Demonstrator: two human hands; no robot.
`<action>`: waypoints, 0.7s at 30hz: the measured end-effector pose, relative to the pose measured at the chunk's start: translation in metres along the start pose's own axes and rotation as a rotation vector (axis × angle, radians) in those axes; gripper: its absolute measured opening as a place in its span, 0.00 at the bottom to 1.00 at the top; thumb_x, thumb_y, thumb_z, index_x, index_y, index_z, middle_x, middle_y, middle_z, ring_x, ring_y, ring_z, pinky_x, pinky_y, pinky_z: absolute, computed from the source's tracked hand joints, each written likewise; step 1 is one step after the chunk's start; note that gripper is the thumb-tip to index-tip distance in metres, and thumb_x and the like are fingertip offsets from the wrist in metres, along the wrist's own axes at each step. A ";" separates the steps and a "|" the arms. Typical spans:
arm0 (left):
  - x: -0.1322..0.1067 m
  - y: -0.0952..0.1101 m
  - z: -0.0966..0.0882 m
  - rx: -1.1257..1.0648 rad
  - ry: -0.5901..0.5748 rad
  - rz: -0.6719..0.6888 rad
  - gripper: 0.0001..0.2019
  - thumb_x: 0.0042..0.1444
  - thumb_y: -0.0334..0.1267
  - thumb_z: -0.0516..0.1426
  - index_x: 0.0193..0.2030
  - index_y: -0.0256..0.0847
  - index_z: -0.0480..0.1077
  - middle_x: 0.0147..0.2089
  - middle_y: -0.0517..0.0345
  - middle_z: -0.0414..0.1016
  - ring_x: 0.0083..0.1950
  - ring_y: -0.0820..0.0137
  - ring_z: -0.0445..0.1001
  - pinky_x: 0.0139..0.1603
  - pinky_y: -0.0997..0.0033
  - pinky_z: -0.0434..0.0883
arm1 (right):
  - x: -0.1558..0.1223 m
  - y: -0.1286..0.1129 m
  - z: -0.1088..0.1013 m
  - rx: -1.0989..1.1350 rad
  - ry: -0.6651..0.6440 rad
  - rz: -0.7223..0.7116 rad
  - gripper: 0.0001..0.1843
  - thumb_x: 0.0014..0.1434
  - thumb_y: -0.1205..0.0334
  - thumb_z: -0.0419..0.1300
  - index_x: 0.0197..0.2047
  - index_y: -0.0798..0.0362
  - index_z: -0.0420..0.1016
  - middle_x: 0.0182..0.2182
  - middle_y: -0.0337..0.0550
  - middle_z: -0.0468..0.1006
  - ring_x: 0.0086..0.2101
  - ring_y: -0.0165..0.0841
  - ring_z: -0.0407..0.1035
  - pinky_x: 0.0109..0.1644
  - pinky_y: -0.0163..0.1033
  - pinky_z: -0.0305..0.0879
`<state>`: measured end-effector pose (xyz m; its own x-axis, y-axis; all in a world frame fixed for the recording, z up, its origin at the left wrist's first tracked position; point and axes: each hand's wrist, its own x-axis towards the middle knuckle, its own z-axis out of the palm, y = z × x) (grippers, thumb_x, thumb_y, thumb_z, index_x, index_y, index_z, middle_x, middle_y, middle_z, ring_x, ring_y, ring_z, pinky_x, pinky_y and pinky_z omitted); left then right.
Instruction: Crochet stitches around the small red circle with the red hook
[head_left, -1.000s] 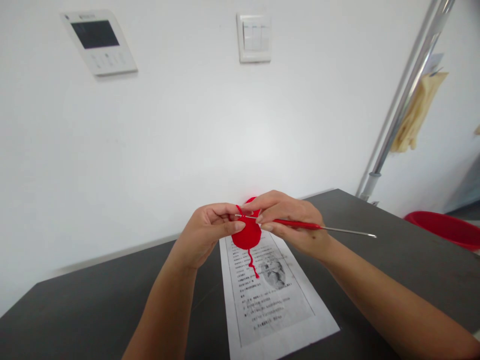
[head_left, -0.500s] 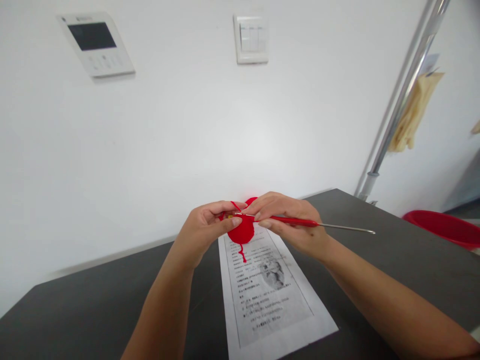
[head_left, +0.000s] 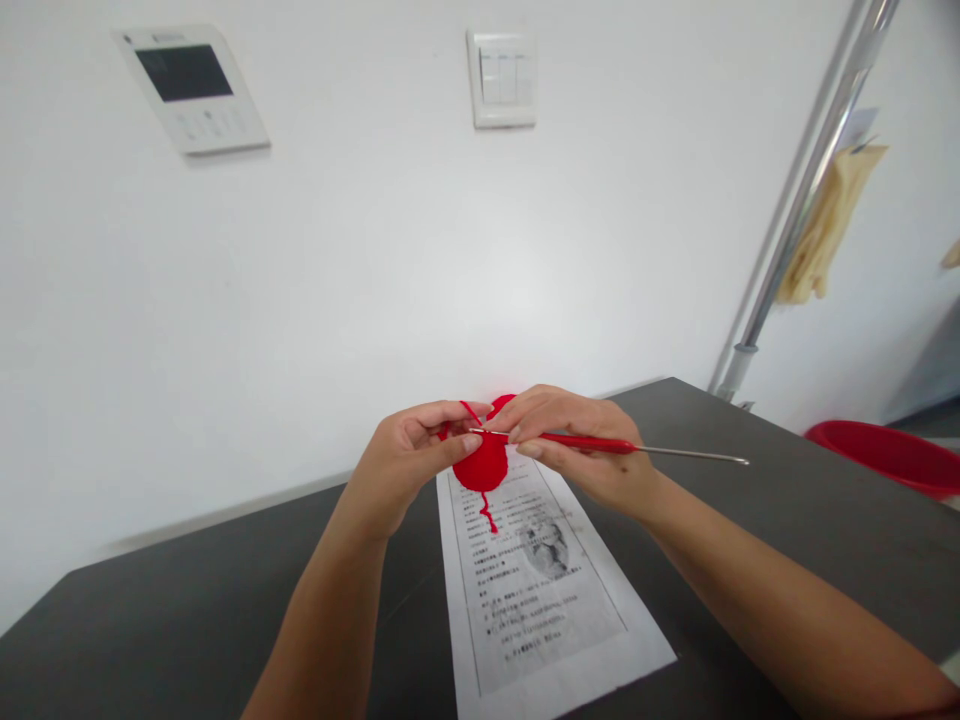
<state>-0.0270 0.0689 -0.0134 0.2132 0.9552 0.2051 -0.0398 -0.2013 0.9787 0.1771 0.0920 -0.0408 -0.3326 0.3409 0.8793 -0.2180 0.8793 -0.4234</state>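
Between thumb and fingers, my left hand [head_left: 412, 455] pinches the top edge of a red crochet piece [head_left: 481, 466], with a strand of red yarn [head_left: 470, 411] running over its forefinger. A short yarn tail [head_left: 489, 512] dangles from the piece's lower edge. My right hand [head_left: 577, 440] is closed around the red handle of a crochet hook [head_left: 592, 442]. The hook's thin metal tip lies at the piece's top edge, by my left thumb; its other metal end sticks out to the right. Behind my fingers, a red yarn ball [head_left: 501, 402] is partly hidden.
Beneath my hands, a printed sheet [head_left: 555, 640] lies on the dark table [head_left: 225, 600]. A white wall with a switch plate [head_left: 504, 80] and an intercom panel [head_left: 193, 90] rises behind. To the right are a metal pole [head_left: 806, 210], hanging yellowish gloves [head_left: 829, 230] and a red basin [head_left: 885, 460].
The crochet piece and its dangling tail have shifted very slightly, the tail's end a little down and right. A small yellow bit near my left thumb no longer shows. Both hands stay nearly still.
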 end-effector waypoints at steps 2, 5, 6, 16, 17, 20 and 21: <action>0.000 0.000 0.000 -0.001 0.000 0.006 0.12 0.45 0.38 0.71 0.38 0.42 0.83 0.37 0.54 0.85 0.42 0.64 0.80 0.46 0.66 0.75 | 0.000 0.000 0.000 -0.003 -0.002 -0.006 0.06 0.65 0.67 0.64 0.44 0.49 0.81 0.41 0.45 0.85 0.45 0.35 0.78 0.51 0.45 0.75; 0.000 0.000 0.000 0.001 0.007 0.010 0.11 0.45 0.38 0.71 0.38 0.42 0.83 0.36 0.54 0.85 0.41 0.65 0.80 0.45 0.66 0.75 | 0.000 0.000 0.000 -0.010 -0.001 -0.001 0.06 0.65 0.66 0.64 0.44 0.49 0.81 0.41 0.46 0.85 0.45 0.36 0.78 0.51 0.46 0.75; 0.000 0.000 0.000 0.005 0.008 0.009 0.11 0.45 0.38 0.71 0.38 0.42 0.83 0.36 0.54 0.85 0.41 0.65 0.80 0.45 0.66 0.75 | 0.000 0.000 0.000 -0.010 0.002 0.006 0.05 0.65 0.66 0.64 0.43 0.49 0.81 0.41 0.46 0.85 0.45 0.36 0.79 0.51 0.46 0.75; 0.001 0.000 0.000 0.004 -0.001 0.010 0.11 0.46 0.37 0.71 0.38 0.42 0.83 0.37 0.54 0.85 0.41 0.65 0.80 0.45 0.66 0.75 | 0.000 -0.001 0.000 -0.017 -0.006 0.012 0.05 0.65 0.66 0.64 0.43 0.50 0.81 0.41 0.46 0.85 0.45 0.36 0.79 0.51 0.47 0.76; 0.001 0.000 -0.001 -0.006 -0.006 0.011 0.11 0.46 0.37 0.71 0.38 0.42 0.83 0.37 0.55 0.85 0.41 0.66 0.80 0.44 0.68 0.75 | 0.000 -0.001 0.000 -0.015 -0.004 0.009 0.05 0.65 0.66 0.64 0.43 0.50 0.81 0.42 0.47 0.85 0.45 0.36 0.79 0.51 0.47 0.76; 0.001 0.000 -0.001 -0.023 -0.022 0.013 0.10 0.47 0.35 0.71 0.39 0.44 0.84 0.36 0.57 0.85 0.40 0.69 0.79 0.44 0.72 0.74 | 0.001 0.000 -0.001 -0.010 -0.009 0.000 0.05 0.65 0.67 0.64 0.44 0.51 0.81 0.42 0.48 0.85 0.45 0.36 0.79 0.51 0.47 0.76; 0.001 0.000 -0.002 -0.026 -0.029 0.013 0.10 0.47 0.35 0.71 0.39 0.44 0.84 0.36 0.58 0.85 0.40 0.70 0.79 0.43 0.74 0.74 | 0.002 0.000 -0.001 -0.008 -0.011 -0.003 0.05 0.65 0.68 0.64 0.44 0.51 0.81 0.42 0.48 0.85 0.45 0.37 0.79 0.50 0.47 0.76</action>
